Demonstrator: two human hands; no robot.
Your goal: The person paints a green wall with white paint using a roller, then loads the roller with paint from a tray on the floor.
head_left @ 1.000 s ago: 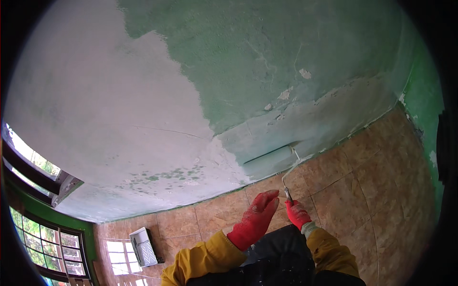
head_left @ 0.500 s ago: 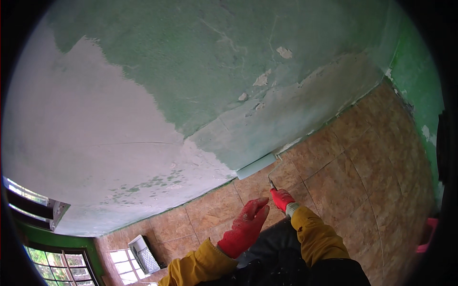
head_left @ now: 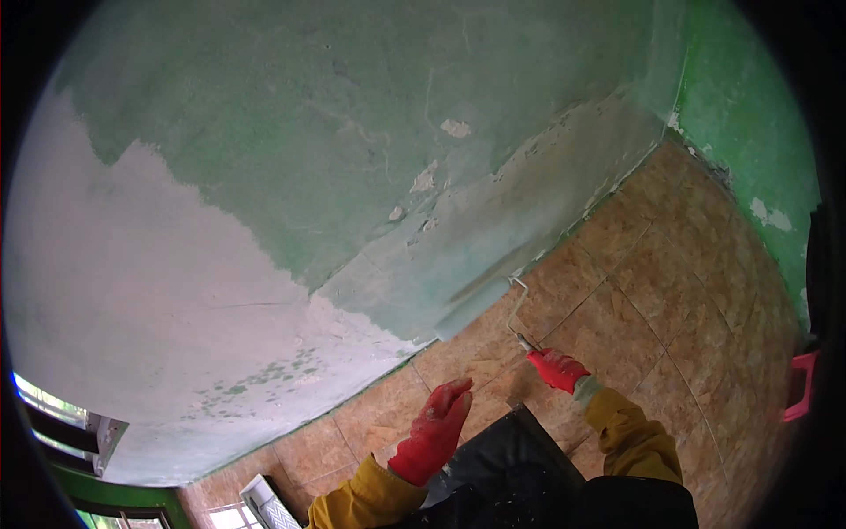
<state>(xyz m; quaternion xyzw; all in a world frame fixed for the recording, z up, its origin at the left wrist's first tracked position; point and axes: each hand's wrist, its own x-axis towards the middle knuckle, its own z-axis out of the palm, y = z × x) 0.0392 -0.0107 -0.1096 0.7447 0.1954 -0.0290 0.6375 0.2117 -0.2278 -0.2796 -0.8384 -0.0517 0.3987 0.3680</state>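
Observation:
My right hand (head_left: 558, 369), in a red glove with a mustard sleeve behind it, is closed round the handle of a paint roller (head_left: 517, 304). Its pale sleeve, smeared by motion, lies low against the green wall (head_left: 352, 176), just above the floor edge and right of the white-painted area (head_left: 176, 247). A darker damp-looking streak runs beside the roller. My left hand (head_left: 432, 432), also red-gloved, hovers over the floor with its fingers stretched out, holding nothing.
Brown tiles (head_left: 634, 309) cover the floor. A paint tray (head_left: 267, 502) stands at lower left near a window (head_left: 123, 518). Flaking patches (head_left: 424, 176) mark the wall. A pink plastic object (head_left: 800, 386) is at the right edge; a black surface (head_left: 520, 450) lies between my arms.
The view has turned to the right, so wall and tray appear further left. My right hand has shifted right with the roller. My left hand stays raised and outstretched.

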